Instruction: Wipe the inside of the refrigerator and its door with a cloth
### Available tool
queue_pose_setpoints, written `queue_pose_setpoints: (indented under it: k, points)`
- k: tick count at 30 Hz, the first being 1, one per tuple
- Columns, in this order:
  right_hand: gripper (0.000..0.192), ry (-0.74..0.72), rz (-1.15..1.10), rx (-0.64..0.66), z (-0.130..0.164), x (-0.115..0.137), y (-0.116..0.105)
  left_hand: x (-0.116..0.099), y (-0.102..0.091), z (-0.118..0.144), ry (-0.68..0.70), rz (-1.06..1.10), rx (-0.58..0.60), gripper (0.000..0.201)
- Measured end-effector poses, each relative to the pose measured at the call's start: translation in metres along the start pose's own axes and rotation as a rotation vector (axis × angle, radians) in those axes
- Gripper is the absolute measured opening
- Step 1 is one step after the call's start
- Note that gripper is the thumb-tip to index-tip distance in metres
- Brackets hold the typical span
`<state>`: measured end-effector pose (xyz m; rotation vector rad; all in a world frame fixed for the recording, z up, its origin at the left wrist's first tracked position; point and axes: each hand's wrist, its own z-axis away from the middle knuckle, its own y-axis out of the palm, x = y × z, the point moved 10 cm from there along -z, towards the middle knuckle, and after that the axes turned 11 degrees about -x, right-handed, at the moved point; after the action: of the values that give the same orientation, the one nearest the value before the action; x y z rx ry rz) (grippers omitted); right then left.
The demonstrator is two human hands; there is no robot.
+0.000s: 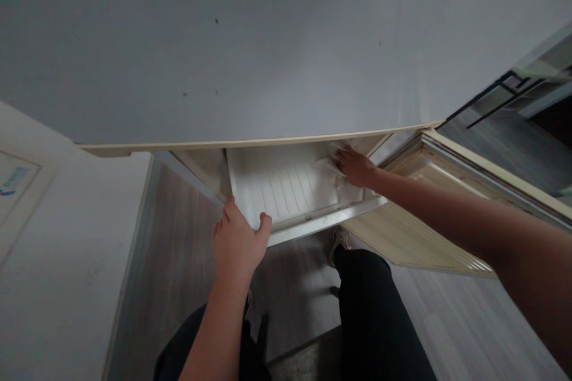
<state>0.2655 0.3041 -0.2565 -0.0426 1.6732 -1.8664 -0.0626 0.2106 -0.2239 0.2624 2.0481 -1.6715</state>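
Note:
A white ribbed fridge shelf with a pale front trim juts out of the open lower compartment of a refrigerator. My left hand grips its front left corner, thumb apart on the top side and fingers over the edge. At the right part of the shelf, my right hand presses down on a thin, crumpled white cloth. Part of the cloth is under the fingers, and its exact material is hard to make out. The back of the shelf is hidden under the upper body of the fridge.
The grey upper front of the fridge fills the top of the view. Its cream lower door stands open at the right. A white wall is on the left. My legs straddle a dark low seat above the wood-look floor.

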Motion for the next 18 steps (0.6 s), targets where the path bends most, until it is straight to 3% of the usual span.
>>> queue_pose_setpoints:
  k: [5,8,11,14,18]
  points:
    - [0.035,-0.104,-0.134,0.072,0.034,0.01,-0.007,0.001,-0.001,0.001,-0.017,0.007,0.018,0.077]
    - [0.031,-0.129,-0.25,0.21,0.058,0.013,-0.017,0.002,0.0,0.0,-0.023,0.021,0.016,0.078]
    - [0.043,0.082,-0.447,0.346,0.088,0.008,-0.022,0.004,0.002,0.0,-0.03,0.036,0.021,0.075]
    - [0.058,0.303,-0.669,0.334,0.109,0.014,-0.027,0.004,0.005,-0.001,-0.028,0.049,0.028,0.07]
    - [0.063,0.324,-0.71,0.336,0.091,0.048,-0.036,0.003,0.005,0.0,-0.039,0.035,0.042,0.067]
